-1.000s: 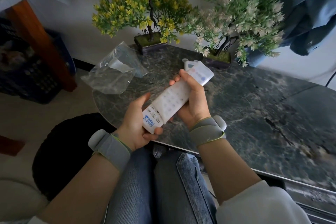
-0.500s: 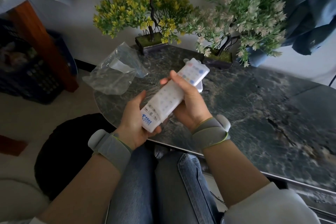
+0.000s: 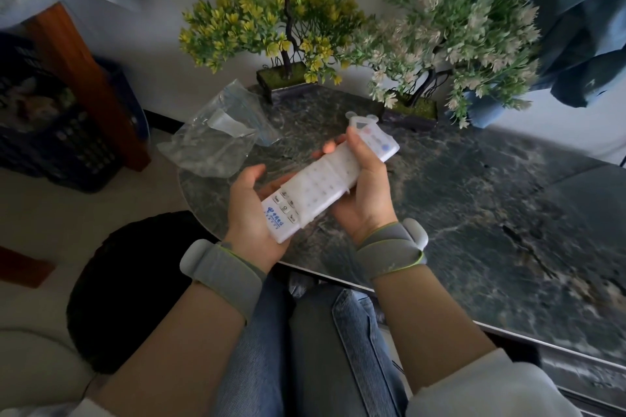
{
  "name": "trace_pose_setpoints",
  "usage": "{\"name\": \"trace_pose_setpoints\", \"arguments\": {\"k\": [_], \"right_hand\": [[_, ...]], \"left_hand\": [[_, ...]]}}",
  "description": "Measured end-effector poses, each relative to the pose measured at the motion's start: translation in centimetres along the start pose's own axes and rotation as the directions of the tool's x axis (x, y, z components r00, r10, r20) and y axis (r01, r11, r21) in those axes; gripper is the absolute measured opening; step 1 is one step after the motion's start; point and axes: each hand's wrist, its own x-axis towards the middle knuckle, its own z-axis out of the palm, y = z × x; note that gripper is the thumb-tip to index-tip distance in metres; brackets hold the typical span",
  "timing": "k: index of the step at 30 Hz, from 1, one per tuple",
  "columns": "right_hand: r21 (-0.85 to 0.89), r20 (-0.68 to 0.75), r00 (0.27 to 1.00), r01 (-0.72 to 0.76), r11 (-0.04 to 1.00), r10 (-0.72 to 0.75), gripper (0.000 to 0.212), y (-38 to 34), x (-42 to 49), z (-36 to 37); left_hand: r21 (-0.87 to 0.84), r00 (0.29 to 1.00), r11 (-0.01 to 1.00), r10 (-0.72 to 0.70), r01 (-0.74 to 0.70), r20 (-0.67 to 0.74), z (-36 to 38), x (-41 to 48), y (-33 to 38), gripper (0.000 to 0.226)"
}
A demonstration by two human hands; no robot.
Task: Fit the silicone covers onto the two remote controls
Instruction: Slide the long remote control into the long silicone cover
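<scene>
I hold a long white remote control slantwise above the near edge of the dark marble table. A translucent silicone cover wraps its middle and upper part; the lower end with blue print is bare. My left hand cradles the bare lower end from the left with its fingers spread. My right hand grips the covered upper part, thumb on top. Behind the remote's top, a second white remote with small round ears lies on the table, mostly hidden.
A crumpled clear plastic bag lies at the table's left edge. Two potted artificial trees, a yellow-green tree and a pale tree, stand at the back. A dark basket and a wooden leg stand on the left. My jeans-clad knees are below.
The remote has tilted flatter and shifted slightly right. My left thumb has lifted off its lower face, and that hand's fingers have spread. The right hand keeps its grip.
</scene>
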Motion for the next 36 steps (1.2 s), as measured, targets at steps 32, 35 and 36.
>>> {"name": "trace_pose_setpoints", "arguments": {"k": [32,35,36], "right_hand": [[-0.345,0.041,0.963,0.264,0.901,-0.266,0.013,-1.6,1.0,0.2],[-0.373,0.038,0.958,0.277,0.886,-0.284,0.016,-1.8,0.9,0.1],[-0.370,0.033,0.960,0.271,0.889,-0.279,0.016,-1.8,0.9,0.1]], "left_hand": [[0.681,0.976,0.704,0.208,-0.200,0.071,0.7,0.7,1.2,0.010],[0.535,0.994,0.837,0.092,-0.111,0.063,0.7,0.5,1.2,0.006],[0.502,0.995,0.859,0.077,-0.099,0.065,0.7,0.5,1.2,0.007]]}}
